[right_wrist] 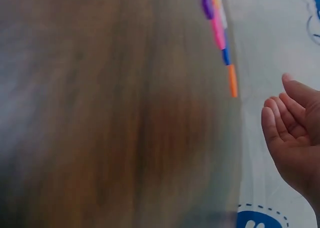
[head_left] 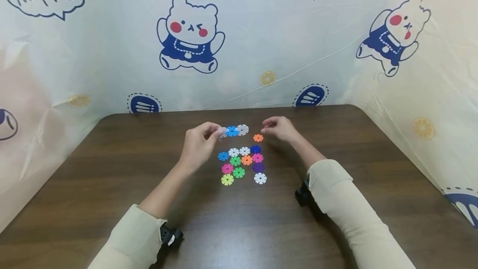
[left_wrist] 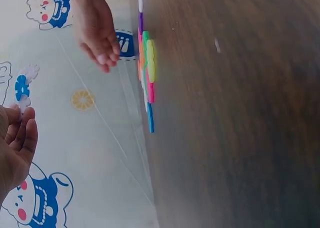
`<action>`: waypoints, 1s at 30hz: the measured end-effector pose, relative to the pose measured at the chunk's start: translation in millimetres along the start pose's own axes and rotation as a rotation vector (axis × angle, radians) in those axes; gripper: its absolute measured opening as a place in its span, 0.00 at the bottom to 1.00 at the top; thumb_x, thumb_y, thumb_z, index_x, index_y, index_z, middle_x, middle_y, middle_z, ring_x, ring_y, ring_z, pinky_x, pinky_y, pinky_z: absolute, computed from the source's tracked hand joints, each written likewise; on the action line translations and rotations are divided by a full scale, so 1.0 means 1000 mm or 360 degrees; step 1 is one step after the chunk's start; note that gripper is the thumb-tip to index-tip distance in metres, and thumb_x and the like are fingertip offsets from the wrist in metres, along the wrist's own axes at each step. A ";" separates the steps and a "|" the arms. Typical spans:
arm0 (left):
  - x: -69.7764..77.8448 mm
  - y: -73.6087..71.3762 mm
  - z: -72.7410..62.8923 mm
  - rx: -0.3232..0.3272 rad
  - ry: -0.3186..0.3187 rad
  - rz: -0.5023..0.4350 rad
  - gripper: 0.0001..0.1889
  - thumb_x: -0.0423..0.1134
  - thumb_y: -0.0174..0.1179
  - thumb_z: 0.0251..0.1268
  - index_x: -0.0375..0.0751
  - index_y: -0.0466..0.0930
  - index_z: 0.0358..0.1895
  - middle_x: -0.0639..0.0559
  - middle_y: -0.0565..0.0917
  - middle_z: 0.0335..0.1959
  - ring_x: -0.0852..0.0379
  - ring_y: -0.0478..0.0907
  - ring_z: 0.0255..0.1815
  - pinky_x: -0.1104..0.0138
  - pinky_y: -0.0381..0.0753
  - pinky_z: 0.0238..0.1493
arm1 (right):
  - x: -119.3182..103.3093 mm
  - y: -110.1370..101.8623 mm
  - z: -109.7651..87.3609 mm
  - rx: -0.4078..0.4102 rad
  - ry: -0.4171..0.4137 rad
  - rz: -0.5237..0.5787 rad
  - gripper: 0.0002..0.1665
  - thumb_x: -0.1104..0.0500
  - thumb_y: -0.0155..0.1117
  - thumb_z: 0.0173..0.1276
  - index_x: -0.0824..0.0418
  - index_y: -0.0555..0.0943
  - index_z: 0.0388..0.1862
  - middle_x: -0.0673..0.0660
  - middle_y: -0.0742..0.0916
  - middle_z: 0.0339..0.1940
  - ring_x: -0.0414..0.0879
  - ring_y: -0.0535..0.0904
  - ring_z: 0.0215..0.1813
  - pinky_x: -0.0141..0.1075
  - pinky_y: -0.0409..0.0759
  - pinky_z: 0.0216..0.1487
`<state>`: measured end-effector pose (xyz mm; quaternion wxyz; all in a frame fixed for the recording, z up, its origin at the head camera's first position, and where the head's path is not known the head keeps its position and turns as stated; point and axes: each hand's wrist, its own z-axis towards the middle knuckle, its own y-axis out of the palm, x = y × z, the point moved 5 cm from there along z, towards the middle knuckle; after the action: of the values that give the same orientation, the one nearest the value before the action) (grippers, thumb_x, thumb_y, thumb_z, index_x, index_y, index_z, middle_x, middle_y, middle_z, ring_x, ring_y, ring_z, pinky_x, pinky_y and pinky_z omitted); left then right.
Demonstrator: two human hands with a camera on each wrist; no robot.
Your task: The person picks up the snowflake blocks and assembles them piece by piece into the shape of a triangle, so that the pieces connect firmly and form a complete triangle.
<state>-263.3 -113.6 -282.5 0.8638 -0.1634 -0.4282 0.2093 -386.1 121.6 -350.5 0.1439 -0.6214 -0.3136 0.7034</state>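
Note:
My left hand (head_left: 199, 143) pinches the near end of a short chain of notched plastic discs, held up above the table. In that chain a blue disc (head_left: 232, 131) sits between two white ones; the far white disc (head_left: 243, 130) sticks out to the right. To the right of the chain my right hand (head_left: 282, 129) hovers with loosely bent fingers and nothing in them, as the right wrist view also shows. Closest to it on the table is a single orange disc (head_left: 258, 138). Below lies a joined shape of coloured discs, including a green disc (head_left: 239, 172) and a yellow disc (head_left: 227, 179).
The brown wooden table (head_left: 231, 227) ends at a back edge behind the hands. A pale printed curtain (head_left: 242, 45) with bears hangs around it. Black wrist cameras are strapped at both sleeves, one by the left cuff (head_left: 171, 235).

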 end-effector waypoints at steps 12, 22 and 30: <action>-0.005 0.003 0.000 -0.0016 -0.0032 -0.0039 0.07 0.33 0.61 0.59 0.32 0.81 0.36 0.42 0.82 0.26 0.54 0.76 0.25 0.73 0.73 0.24 | 0.013 0.024 0.018 -0.0218 0.0115 -0.0259 0.23 0.61 0.69 0.58 0.63 0.78 0.53 0.58 0.81 0.44 0.51 0.73 0.44 0.38 0.75 0.48; -0.004 0.005 0.001 -0.0033 -0.0027 -0.0020 0.06 0.33 0.61 0.59 0.32 0.80 0.35 0.44 0.82 0.26 0.51 0.78 0.26 0.72 0.74 0.25 | 0.014 0.028 0.017 -0.0196 0.0177 -0.0294 0.20 0.62 0.67 0.59 0.62 0.80 0.51 0.58 0.81 0.44 0.51 0.73 0.44 0.39 0.75 0.49; -0.004 0.005 0.000 -0.0046 -0.0047 -0.0035 0.06 0.33 0.61 0.59 0.32 0.80 0.35 0.46 0.82 0.25 0.53 0.76 0.25 0.72 0.73 0.24 | 0.013 0.028 0.017 -0.0161 0.0154 -0.0338 0.16 0.63 0.67 0.59 0.62 0.81 0.47 0.58 0.81 0.41 0.51 0.73 0.43 0.39 0.75 0.48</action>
<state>-266.6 -110.9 -287.6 0.8572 -0.1680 -0.4455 0.1961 -399.9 103.2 -377.5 0.2011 -0.6243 -0.4054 0.6368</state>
